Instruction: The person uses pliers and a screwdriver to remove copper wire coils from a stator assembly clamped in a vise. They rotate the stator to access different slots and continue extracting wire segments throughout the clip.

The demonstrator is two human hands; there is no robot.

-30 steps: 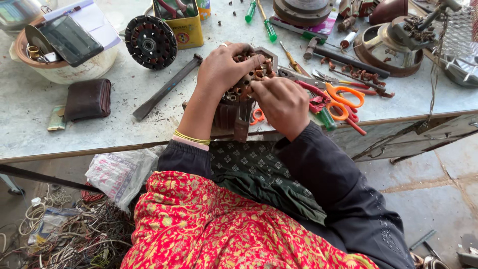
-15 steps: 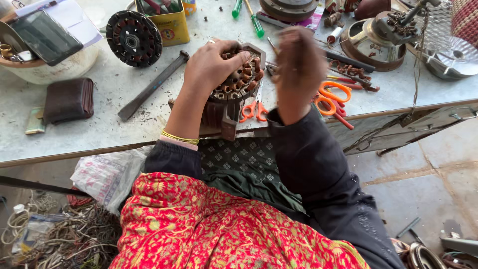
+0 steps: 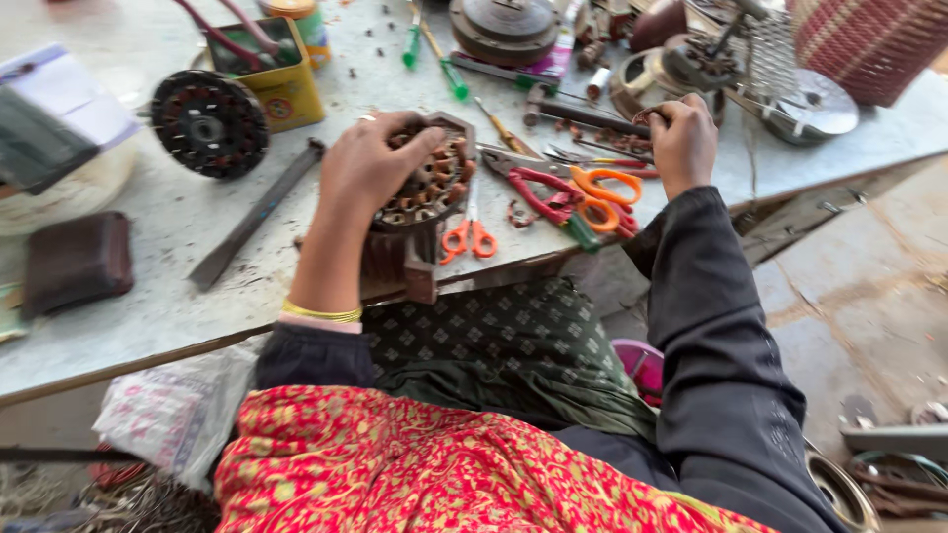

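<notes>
Bright, even daylight falls on the tabletop [image 3: 148, 326], shadows are soft, and motion blur smears everything at its left end.

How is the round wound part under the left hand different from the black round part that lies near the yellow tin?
The wound part is held by the left hand and stands tilted on a block; the black part lies flat on the table, untouched. The wound part shows coppery-brown coils; the black part is dark with small reddish spots. Both are round with a ring of segments.
</notes>
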